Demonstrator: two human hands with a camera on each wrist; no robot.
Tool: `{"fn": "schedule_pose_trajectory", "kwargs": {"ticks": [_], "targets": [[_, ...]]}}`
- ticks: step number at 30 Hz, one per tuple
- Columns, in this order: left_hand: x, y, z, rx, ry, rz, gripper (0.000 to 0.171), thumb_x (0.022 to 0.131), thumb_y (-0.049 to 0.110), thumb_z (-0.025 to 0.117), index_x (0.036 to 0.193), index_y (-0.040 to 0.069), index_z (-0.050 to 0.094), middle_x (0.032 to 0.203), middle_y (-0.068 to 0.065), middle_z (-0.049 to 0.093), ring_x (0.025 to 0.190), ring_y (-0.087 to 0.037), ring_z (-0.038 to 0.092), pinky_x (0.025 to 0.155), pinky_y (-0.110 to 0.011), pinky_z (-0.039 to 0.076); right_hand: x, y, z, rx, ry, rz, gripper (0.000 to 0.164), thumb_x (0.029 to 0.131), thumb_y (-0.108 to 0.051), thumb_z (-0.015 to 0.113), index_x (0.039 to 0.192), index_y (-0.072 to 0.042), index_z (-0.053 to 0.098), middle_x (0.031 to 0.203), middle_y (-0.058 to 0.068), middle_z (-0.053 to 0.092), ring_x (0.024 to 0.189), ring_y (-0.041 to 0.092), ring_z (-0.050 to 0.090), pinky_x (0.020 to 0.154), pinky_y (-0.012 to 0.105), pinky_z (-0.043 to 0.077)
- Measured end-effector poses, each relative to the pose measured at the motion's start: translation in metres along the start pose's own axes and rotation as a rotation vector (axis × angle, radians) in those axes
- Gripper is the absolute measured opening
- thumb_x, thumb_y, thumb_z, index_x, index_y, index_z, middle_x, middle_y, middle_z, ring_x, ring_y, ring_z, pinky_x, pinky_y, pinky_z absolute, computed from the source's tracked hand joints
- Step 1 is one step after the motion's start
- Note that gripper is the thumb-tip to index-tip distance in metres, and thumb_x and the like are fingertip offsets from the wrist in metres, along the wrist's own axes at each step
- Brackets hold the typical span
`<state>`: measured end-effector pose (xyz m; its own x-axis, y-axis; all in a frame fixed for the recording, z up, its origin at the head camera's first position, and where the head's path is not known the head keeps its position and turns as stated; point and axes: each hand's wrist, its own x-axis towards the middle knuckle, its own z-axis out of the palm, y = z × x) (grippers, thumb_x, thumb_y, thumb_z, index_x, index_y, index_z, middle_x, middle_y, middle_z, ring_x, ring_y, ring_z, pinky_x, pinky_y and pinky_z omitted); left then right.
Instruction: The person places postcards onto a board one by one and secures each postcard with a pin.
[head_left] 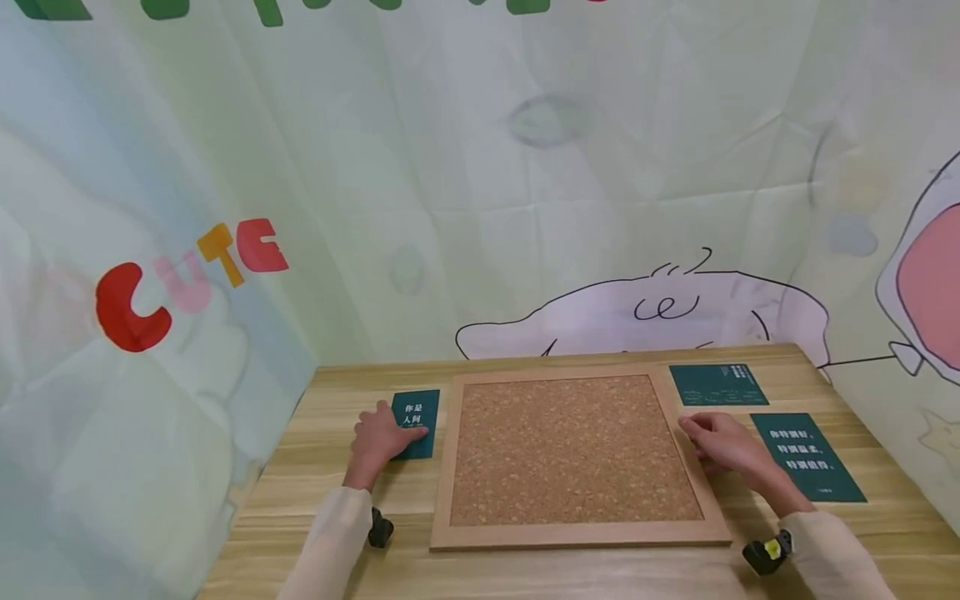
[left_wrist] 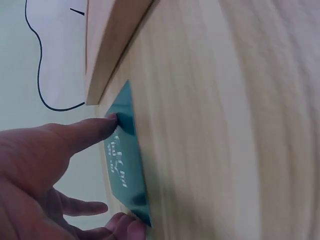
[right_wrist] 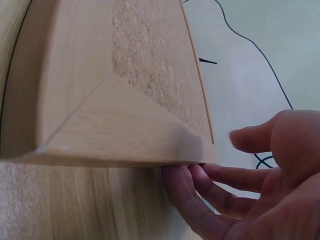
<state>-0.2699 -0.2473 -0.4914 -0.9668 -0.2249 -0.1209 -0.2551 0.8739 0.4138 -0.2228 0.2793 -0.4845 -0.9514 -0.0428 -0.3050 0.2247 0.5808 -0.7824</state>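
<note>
My left hand (head_left: 378, 433) spans a dark green card (head_left: 420, 408) with white lettering, lying flat on the table left of the framed corkboard. In the left wrist view its straight thumb (left_wrist: 95, 134) touches the card (left_wrist: 125, 150) near one edge, while other fingertips are at the opposite edge. Along the right side of the corkboard (head_left: 570, 450), my right hand (head_left: 723, 442) rests by the wooden frame (right_wrist: 125, 125). Its fingertips (right_wrist: 177, 182) meet the frame's lower outer edge in the right wrist view; the thumb stands apart from it, above.
Two more green cards lie at the right: one (head_left: 716, 387) by the frame's far corner, another (head_left: 810, 458) beyond the right hand. The wooden table (head_left: 585, 575) ends at the back against a printed curtain (head_left: 450, 167). A small black camera (head_left: 767, 554) sits at the right wrist.
</note>
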Motion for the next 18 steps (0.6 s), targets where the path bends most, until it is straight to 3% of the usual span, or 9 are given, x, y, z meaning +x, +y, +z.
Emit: {"fn": "schedule_pose_trajectory", "kwargs": {"ticks": [8, 18], "targets": [[0.003, 0.003, -0.004, -0.029, -0.07, -0.037, 0.096, 0.085, 0.038, 0.084, 0.145, -0.017, 0.033, 0.13, -0.04, 0.049, 0.115, -0.052, 0.052, 0.098, -0.067, 0.045, 0.004, 0.008, 0.004, -0.032, 0.052, -0.018, 0.046, 0.104, -0.018, 0.065, 0.136, 0.013, 0.052, 0.116, 0.027, 0.063, 0.089, 0.027, 0.064, 0.075, 0.039, 0.061], [0.004, -0.002, -0.002, -0.087, -0.125, -0.06, 0.103, 0.084, 0.039, 0.085, 0.147, -0.018, 0.026, 0.134, -0.043, 0.043, 0.121, -0.054, 0.045, 0.105, -0.068, 0.04, 0.004, 0.012, 0.005, -0.028, 0.087, -0.028, 0.044, 0.101, -0.014, 0.069, 0.132, 0.012, 0.052, 0.106, 0.022, 0.063, 0.083, 0.026, 0.062, 0.07, 0.036, 0.06]]}}
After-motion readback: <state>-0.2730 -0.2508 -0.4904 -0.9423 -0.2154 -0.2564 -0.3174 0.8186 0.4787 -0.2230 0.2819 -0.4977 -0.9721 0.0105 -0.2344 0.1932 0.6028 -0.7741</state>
